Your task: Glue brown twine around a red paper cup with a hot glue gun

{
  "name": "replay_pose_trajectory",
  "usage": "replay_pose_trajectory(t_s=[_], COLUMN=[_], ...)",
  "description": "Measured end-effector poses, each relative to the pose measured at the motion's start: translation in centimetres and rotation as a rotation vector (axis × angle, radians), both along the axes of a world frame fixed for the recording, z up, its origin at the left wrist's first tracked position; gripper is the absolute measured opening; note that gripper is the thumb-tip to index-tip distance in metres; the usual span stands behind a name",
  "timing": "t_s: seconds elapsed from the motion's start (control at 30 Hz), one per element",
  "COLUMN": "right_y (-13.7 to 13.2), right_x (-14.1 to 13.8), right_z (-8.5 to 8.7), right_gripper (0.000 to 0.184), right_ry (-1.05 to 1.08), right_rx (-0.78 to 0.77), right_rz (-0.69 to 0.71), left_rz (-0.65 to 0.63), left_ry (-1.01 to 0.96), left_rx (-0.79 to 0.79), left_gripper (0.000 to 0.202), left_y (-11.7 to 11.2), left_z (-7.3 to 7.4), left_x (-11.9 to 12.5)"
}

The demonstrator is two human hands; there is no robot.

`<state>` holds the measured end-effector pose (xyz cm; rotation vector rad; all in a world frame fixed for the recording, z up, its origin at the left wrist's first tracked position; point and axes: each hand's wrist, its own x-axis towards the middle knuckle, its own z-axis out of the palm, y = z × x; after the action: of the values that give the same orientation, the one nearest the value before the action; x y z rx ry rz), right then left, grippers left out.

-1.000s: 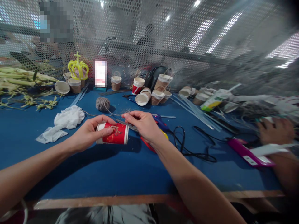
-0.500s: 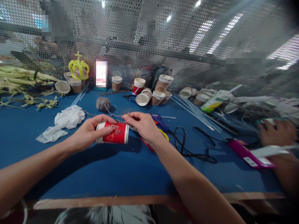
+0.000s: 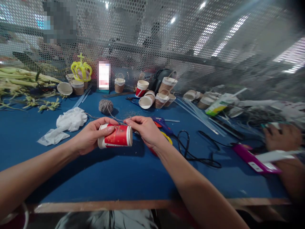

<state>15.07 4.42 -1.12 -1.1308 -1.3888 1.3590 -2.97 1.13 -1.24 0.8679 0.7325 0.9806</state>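
Note:
A red paper cup (image 3: 118,136) with white rims lies on its side in the air above the table. My left hand (image 3: 95,133) is wrapped round its left part, the thumb across the front. At the cup's right end, my right hand (image 3: 145,128) pinches a strand of grey yarn (image 3: 115,118) by the upper rim. The strand leads back to a grey yarn ball (image 3: 105,106) just behind. Beyond my right hand lie a blue glue gun (image 3: 164,124) and scissors with a yellow-lined handle (image 3: 167,138), partly hidden by that hand.
Several twine-wrapped cups (image 3: 162,99) stand or lie along the mesh screen (image 3: 133,41). At left are crumpled white plastic (image 3: 71,119) and dried husks (image 3: 26,79). A black cord (image 3: 188,152), clear glue sticks (image 3: 197,114), a purple power strip (image 3: 254,159) and another person's hand (image 3: 283,136) occupy the right.
The cup has rolled slightly in my left hand, bringing small print into view along its lower side. My right hand has shifted slightly, still pinching at the rim.

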Motion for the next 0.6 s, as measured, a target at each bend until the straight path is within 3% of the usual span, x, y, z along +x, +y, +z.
replay_pose_trajectory(t_s=[0.6], right_y=[0.15], right_x=[0.06], right_z=[-0.29], right_gripper=[0.017], right_ry=[0.021], right_rx=[-0.067], right_rz=[0.04], left_rz=[-0.009], left_ry=[0.065], left_rx=[0.086], left_gripper=[0.018], left_y=[0.13], left_z=[-0.49], left_x=[-0.25])
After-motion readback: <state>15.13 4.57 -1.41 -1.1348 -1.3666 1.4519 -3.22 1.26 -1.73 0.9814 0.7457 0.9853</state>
